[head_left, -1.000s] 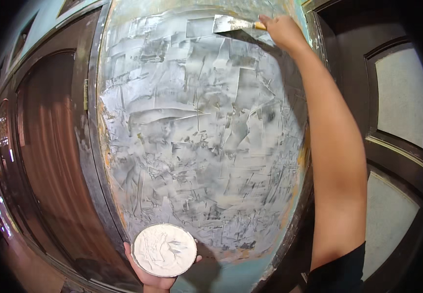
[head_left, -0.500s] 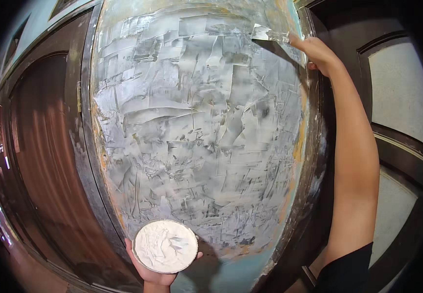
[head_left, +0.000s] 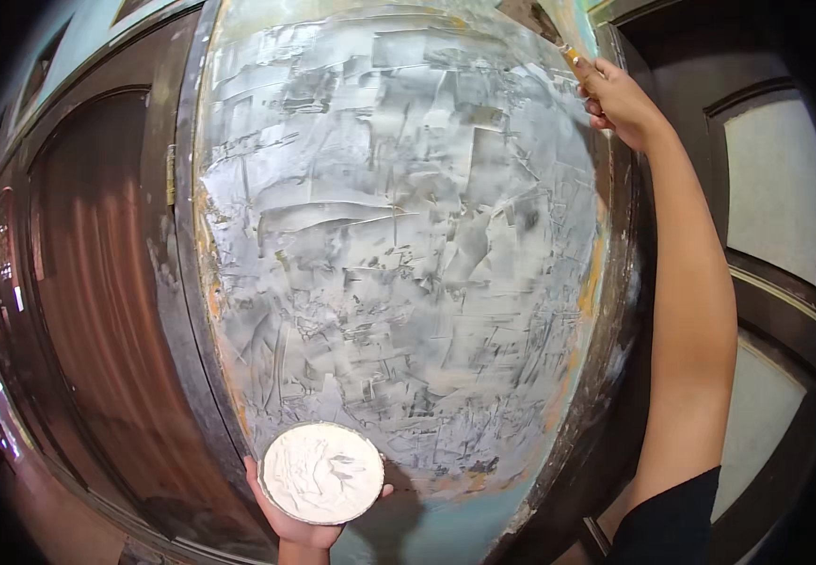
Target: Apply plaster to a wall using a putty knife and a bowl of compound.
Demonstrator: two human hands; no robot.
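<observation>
My right hand (head_left: 622, 102) is raised at the wall's upper right, gripping the yellow handle of a putty knife (head_left: 543, 25); its blade is against the upper wall, near the door frame. My left hand (head_left: 300, 532) cradles a round container (head_left: 321, 471) of creamy white paste from below, low in front of the wall. The wall panel (head_left: 399, 254) is covered in streaky, uneven grey-white plaster, with yellow and turquoise patches showing along its edges.
A dark wooden door (head_left: 88, 282) with a hinge stands left of the panel. A dark frame (head_left: 620, 188) borders it on the right, beside another dark door with pale inset panels (head_left: 770, 184). Blue wall shows at upper left and beneath the plaster.
My right hand and the putty knife have moved to the right, and the blade now angles up higher on the wall. My left hand holds the container in nearly the same place.
</observation>
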